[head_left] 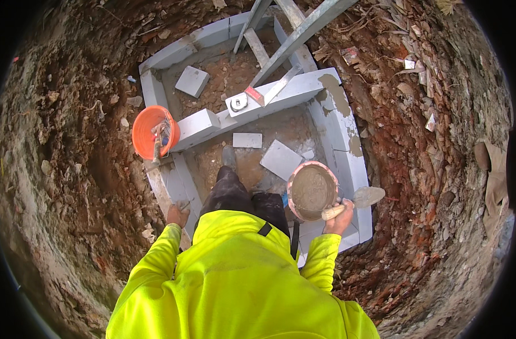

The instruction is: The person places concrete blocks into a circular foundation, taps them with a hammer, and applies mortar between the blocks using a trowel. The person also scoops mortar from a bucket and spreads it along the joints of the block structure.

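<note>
My right hand [340, 217] is closed around the wooden handle of a trowel [369, 196], its pointed blade reaching right over the block wall. Right beside that hand stands a round bucket [292, 204] of grey, wet mortar [313, 188], its rim smeared. At the left side, my left hand [178, 215] rests at the top of the left block wall [183, 179]. Its fingers look curled; whatever they may hold is too small to make out. Both arms are in bright yellow sleeves.
Grey blocks frame two bays, split by a cross wall [292, 96] carrying a tape measure [237, 102], a metal square [280, 86] and a loose block [199, 125]. An orange bucket [140, 131] with tools sits left. A metal ladder-like frame [303, 42] leans in beyond. Steep rubble banks surround everything.
</note>
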The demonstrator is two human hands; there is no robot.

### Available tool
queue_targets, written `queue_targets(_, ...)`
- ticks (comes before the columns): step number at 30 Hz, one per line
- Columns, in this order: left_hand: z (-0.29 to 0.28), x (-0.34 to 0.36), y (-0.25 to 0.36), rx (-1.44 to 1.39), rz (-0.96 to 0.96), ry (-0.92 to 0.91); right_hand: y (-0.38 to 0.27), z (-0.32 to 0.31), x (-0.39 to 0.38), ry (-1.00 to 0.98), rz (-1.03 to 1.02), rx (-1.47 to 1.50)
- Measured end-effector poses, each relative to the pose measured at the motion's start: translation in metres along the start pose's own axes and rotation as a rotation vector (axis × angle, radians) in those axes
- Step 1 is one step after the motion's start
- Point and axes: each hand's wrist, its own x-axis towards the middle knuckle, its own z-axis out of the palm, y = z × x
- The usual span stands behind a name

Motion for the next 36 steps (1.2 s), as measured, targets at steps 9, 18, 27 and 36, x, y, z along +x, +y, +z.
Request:
queue_targets(9, 0.011, -0.017, -0.07, -0.203, -0.102, 0.09, 0.006, 0.221, -0.003, -0.536, -0.227, -0.488)
queue_targets(18, 0.064, -0.056, -0.144, -0.345, -0.302, 0.05, -0.026, 0.382, 0.039, -0.753, -0.918, -1.18)
queue_targets(27, 0.028, -0.055, -0.143, -0.446, -0.468, -0.051, -0.012, 0.432, 0.101, -0.809, -1.094, -1.344)
queue_targets(36, 0.006, 0.011, -0.127, -0.362, -0.204, 0.121, 0.0, 0.416, 0.103, -0.981, -1.372, -1.345)
